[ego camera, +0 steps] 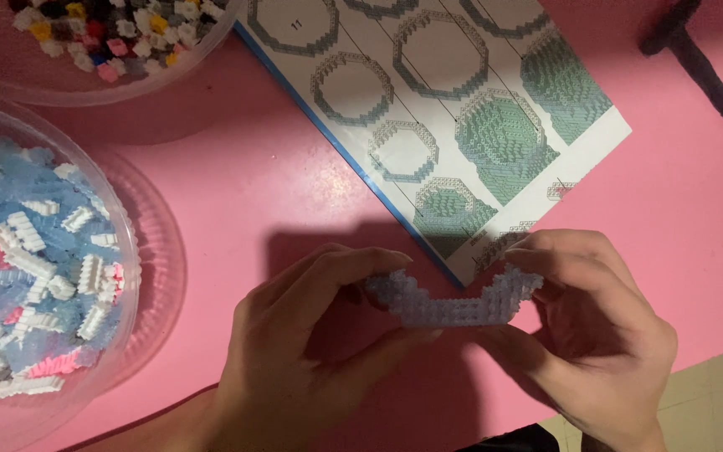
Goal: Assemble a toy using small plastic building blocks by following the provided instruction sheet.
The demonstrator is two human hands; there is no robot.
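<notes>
Both my hands hold a curved strip of pale blue translucent small bricks (453, 303) just above the pink table (236, 184). My left hand (303, 351) pinches its left end between thumb and fingers. My right hand (583, 335) grips its right end, where the strip bends upward. The strip's middle shows between the two hands. An instruction sheet (462, 109) with drawings of ring-shaped brick layers lies just beyond the hands.
A clear plastic bowl (131, 251) of pale blue, white and pink small bricks stands at the left. Another clear bowl (94, 84) with mixed coloured bricks is at the top left. A dark rod-like object (713, 75) lies at the top right. The table's edge runs at the bottom right.
</notes>
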